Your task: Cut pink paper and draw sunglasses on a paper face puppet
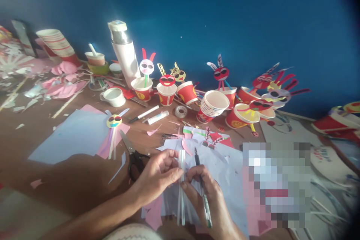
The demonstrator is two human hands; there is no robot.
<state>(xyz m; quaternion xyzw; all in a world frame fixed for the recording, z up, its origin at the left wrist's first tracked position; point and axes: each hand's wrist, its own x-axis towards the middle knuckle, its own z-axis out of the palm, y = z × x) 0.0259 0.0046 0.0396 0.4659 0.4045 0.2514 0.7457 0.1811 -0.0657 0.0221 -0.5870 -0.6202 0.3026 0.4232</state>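
Note:
A pair of pale, thin straws (pixel 182 198) stands upright in front of me, pinched near the top between the thumb and fingers of my left hand (pixel 160 174). My right hand (pixel 212 195) grips a dark-tipped pen (pixel 204 197) with its point upward, and its thumb and fingertip touch the straws' right side. Beneath both hands lie white paper sheets (pixel 230 180). Black-handled scissors (pixel 135 157) rest just left of my left hand. Farther left, a yellow paper face figure (pixel 114 121) with strip legs lies on pink and white paper.
Red paper cups (pixel 166 95) with paper-faced figures line the blue wall. Nearby are a stack of cups (pixel 212 105), a white thermos (pixel 125 58), a tape roll (pixel 180 111), markers (pixel 158 117) and a white mug (pixel 114 96). Pink paper scraps (pixel 63 82) lie left; a blurred-out patch (pixel 277 183) is at right.

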